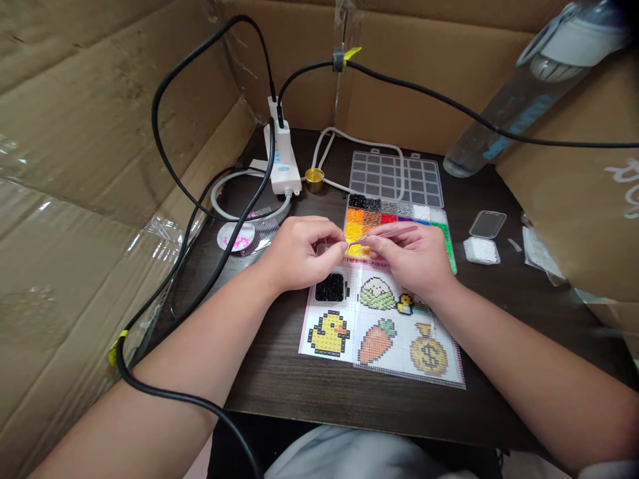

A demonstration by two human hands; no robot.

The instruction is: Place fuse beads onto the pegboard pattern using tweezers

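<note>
My right hand is closed around pink tweezers, whose tips point left over the yellow compartments of the bead box. Thumb and forefinger of my left hand pinch together right at those tips. Whatever is between them is too small to make out. Below my left hand sits a small clear box of black beads on the pattern sheet. The sheet shows a duck, a carrot and a money bag, with a clear pegboard over its right part. A small yellow bead duck lies near my right wrist.
Behind the bead box lies its open clear lid. A power strip, a gold cup and a white dish with pink beads stand left. Black cables cross my left forearm. A bottle and white bead box are right.
</note>
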